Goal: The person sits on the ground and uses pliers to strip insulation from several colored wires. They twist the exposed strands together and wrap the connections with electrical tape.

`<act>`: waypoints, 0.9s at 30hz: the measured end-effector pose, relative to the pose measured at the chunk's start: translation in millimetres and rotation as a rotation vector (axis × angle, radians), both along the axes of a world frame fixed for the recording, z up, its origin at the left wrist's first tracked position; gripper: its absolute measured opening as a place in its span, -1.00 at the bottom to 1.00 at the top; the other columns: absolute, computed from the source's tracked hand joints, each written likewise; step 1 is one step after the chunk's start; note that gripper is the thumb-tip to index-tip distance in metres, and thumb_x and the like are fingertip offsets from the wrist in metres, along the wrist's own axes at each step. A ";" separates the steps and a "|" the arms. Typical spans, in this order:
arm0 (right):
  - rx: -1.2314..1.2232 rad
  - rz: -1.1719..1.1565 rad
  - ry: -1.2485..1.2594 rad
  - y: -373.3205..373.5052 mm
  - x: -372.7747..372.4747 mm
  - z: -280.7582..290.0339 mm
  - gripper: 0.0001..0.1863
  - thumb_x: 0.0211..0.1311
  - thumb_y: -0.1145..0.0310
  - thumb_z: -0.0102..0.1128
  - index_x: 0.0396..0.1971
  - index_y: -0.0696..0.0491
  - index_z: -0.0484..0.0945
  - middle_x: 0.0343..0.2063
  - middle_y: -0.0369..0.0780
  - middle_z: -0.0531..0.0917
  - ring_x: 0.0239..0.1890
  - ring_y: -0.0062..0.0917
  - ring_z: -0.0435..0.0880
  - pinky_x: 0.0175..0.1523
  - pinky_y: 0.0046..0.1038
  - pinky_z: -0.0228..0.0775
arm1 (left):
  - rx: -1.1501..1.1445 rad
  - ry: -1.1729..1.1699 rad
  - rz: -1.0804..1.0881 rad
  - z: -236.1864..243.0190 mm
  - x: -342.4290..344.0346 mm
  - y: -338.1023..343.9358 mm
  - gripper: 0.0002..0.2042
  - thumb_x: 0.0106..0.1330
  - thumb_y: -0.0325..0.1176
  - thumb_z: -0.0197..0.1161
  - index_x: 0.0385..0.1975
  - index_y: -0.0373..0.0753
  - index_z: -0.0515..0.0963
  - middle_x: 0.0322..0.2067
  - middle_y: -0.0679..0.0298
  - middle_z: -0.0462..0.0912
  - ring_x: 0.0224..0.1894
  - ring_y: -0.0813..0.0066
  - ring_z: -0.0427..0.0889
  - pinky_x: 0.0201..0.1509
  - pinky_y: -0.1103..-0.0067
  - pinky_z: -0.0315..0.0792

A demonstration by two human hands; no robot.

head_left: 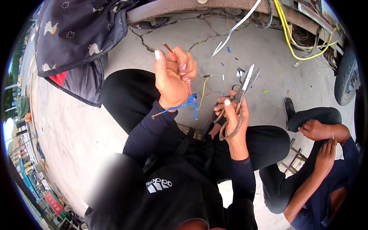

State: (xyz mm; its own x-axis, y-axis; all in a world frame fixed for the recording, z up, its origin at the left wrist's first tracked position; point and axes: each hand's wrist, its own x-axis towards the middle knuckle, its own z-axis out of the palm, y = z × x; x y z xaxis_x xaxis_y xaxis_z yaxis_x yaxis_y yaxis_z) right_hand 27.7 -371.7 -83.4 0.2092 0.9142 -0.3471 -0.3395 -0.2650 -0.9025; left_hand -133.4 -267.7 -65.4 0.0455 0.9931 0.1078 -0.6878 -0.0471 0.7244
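My left hand [173, 78] is raised with its fingers closed around a red wire [175, 56], whose bare copper end sticks out above the index finger. Below the palm, the red wire meets a blue wire [180, 108] at a knot or wrap, and the blue one runs across my wrist to a bare end. In my right hand [234, 119] is a pair of scissors [245, 86], with brown handles around the fingers. Their blades point up and away from me, slightly apart, with nothing between them. The two hands are apart.
Offcuts of wire, such as a yellow wire [204, 90], litter the concrete ground [226, 71]. White cable [238, 23] and yellow cable [284, 28] hang from a rusty metal frame [165, 9]. Another person [326, 153] sits at right near a tyre [346, 82]. A patterned quilted cover [78, 36] hangs at upper left.
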 end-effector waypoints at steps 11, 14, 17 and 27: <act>-0.075 0.109 0.183 31.0 9.3 33.7 -0.53 0.21 0.43 0.32 0.03 0.17 0.31 -0.33 -0.22 0.55 -0.34 -0.53 0.63 -0.29 -0.53 0.44 | 0.366 0.377 0.116 15.5 40.3 -18.1 -0.43 0.35 0.32 -0.11 -0.39 -0.18 0.18 -0.44 0.28 0.22 -0.41 0.47 0.19 -0.25 0.50 0.19; -0.015 0.097 0.063 49.0 35.3 40.6 -0.54 0.19 0.46 0.31 0.05 0.13 0.34 -0.31 -0.22 0.57 -0.32 -0.52 0.65 -0.30 -0.51 0.45 | 0.347 0.239 0.064 17.2 46.1 -11.0 -0.53 0.45 0.16 -0.15 -0.36 -0.20 0.18 -0.37 0.22 0.26 -0.31 0.40 0.33 -0.10 0.42 0.32; 0.077 0.094 0.101 58.7 49.2 42.0 -0.54 0.19 0.52 0.30 0.06 0.12 0.34 -0.27 -0.21 0.59 -0.29 -0.51 0.65 -0.29 -0.50 0.46 | 0.356 0.279 -0.002 9.4 59.5 -7.2 -0.59 0.47 0.07 -0.16 -0.39 -0.20 0.17 -0.35 0.19 0.27 -0.23 0.34 0.38 -0.03 0.36 0.32; 0.128 -0.096 0.047 94.4 116.9 -15.9 -0.57 0.15 0.63 0.21 0.03 0.17 0.34 -0.33 -0.23 0.60 -0.32 -0.63 0.59 -0.24 -0.58 0.42 | -0.090 0.056 -0.500 7.8 93.2 19.9 -0.28 0.44 0.23 -0.34 0.07 -0.38 0.44 0.14 0.00 0.39 0.15 0.18 0.43 0.12 0.33 0.41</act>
